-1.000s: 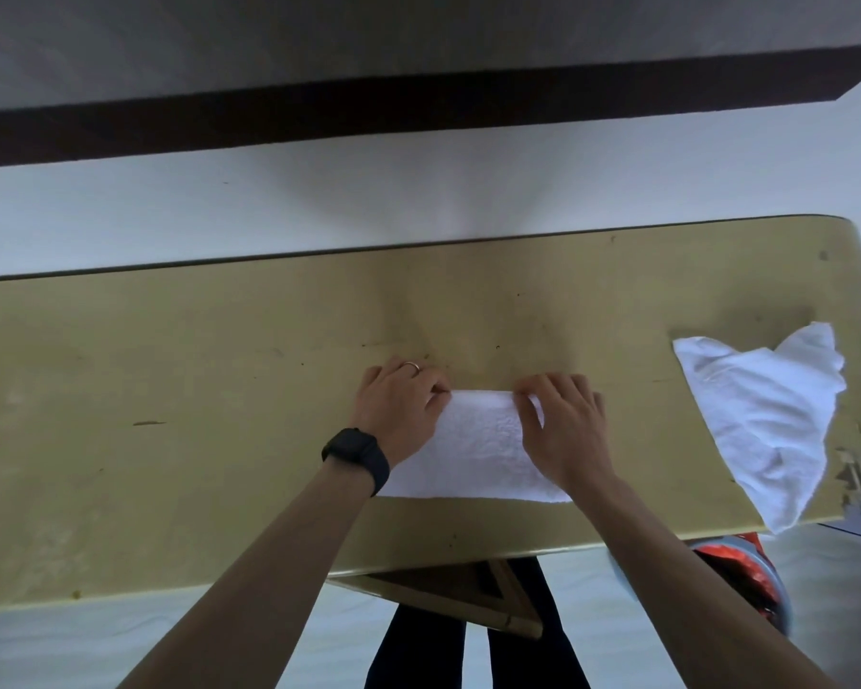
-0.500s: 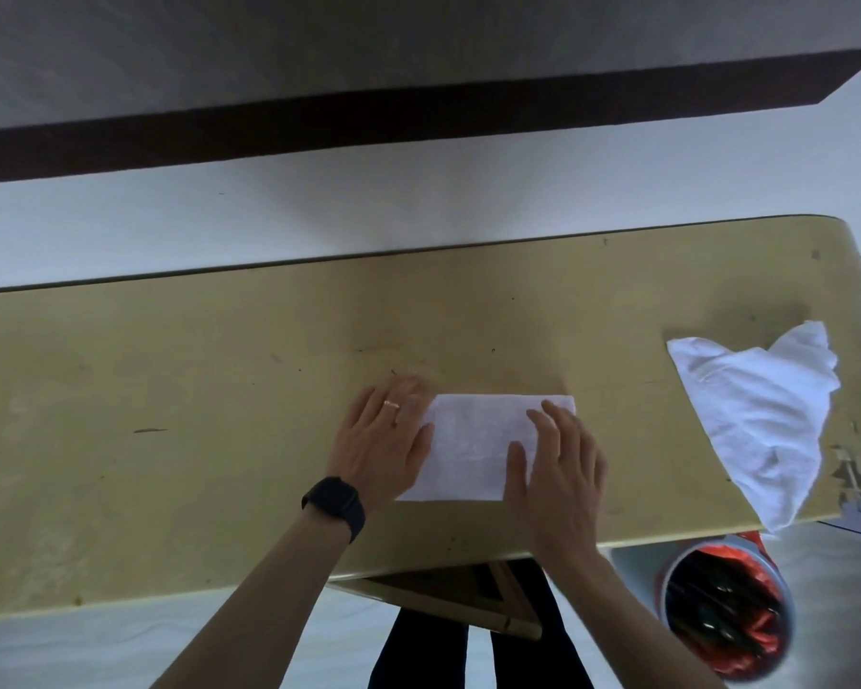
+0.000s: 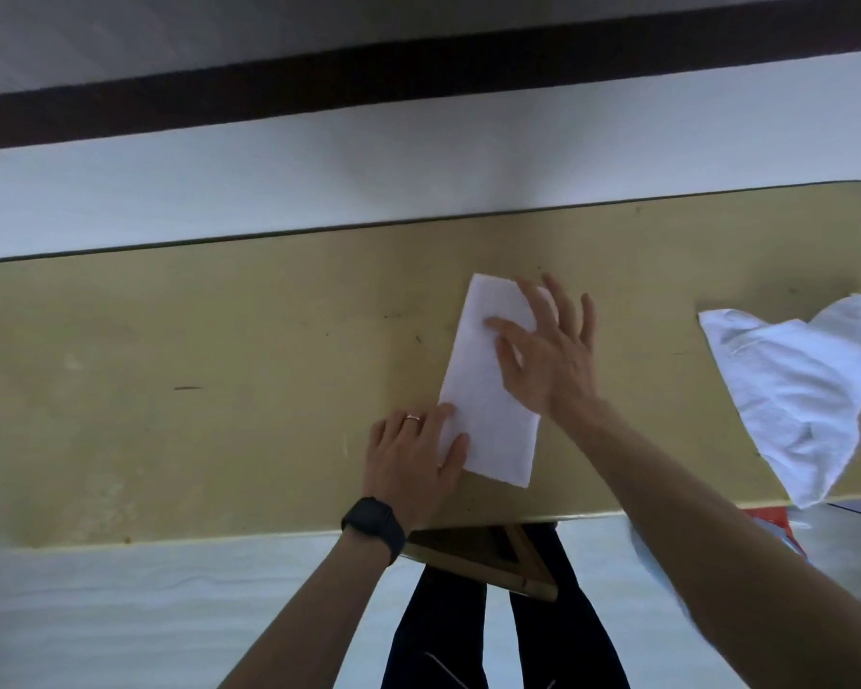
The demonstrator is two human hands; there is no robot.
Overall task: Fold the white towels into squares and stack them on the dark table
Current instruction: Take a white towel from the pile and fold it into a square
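Currently the folded white rectangular towel lies flat under my right hand, fingers spread on its far end, and my left hand, fingers together on its near corner. Rightward, a crumpled white towel overhangs the yellowish wooden table.

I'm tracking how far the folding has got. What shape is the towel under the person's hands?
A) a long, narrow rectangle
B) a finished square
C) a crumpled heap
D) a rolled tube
A: the towel lies flat as a long, narrow rectangle, with the right hand spread on its far part and the left hand pressing its near left corner. It is not yet a square.
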